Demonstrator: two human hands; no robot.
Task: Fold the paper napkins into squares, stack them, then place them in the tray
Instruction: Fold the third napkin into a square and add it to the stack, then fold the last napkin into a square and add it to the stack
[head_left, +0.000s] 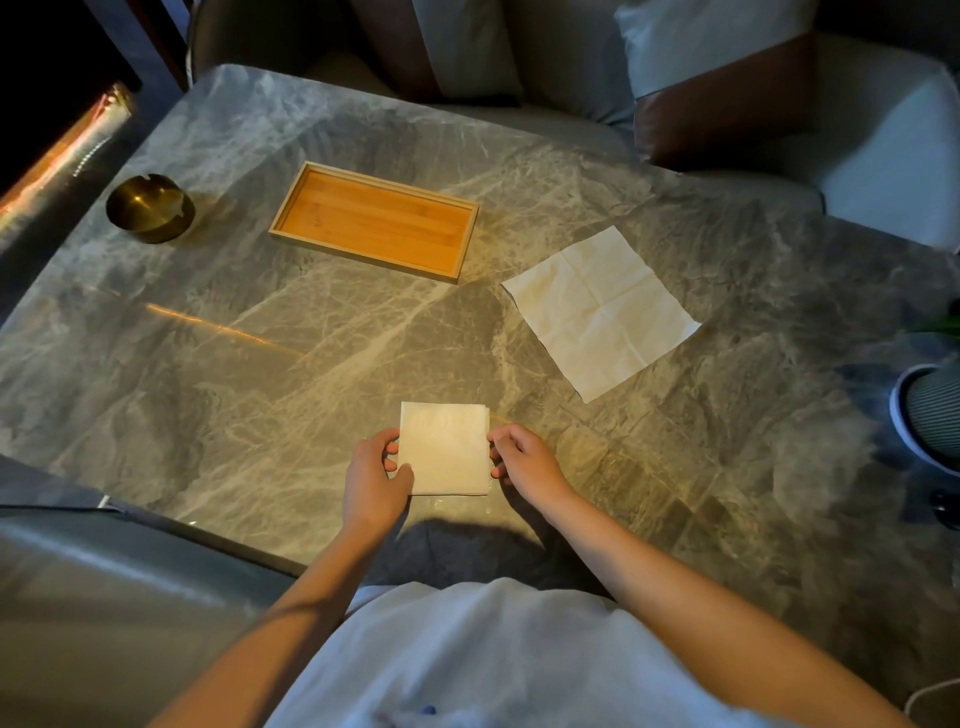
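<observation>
A white paper napkin folded into a square (445, 448) lies near the front edge of the marble table, layered edges showing on its right side. My left hand (375, 477) pinches its left edge with thumb on top. My right hand (521, 458) touches its right edge with curled fingertips. An unfolded napkin (600, 310) with crease lines lies flat to the right. The wooden tray (291, 205) sits at the back centre with nothing in it.
A brass ashtray (150, 208) stands at the back left. A round white and grey ribbed object (930, 415) sits at the right edge. Cushioned chairs (857, 135) surround the marble table (208, 389).
</observation>
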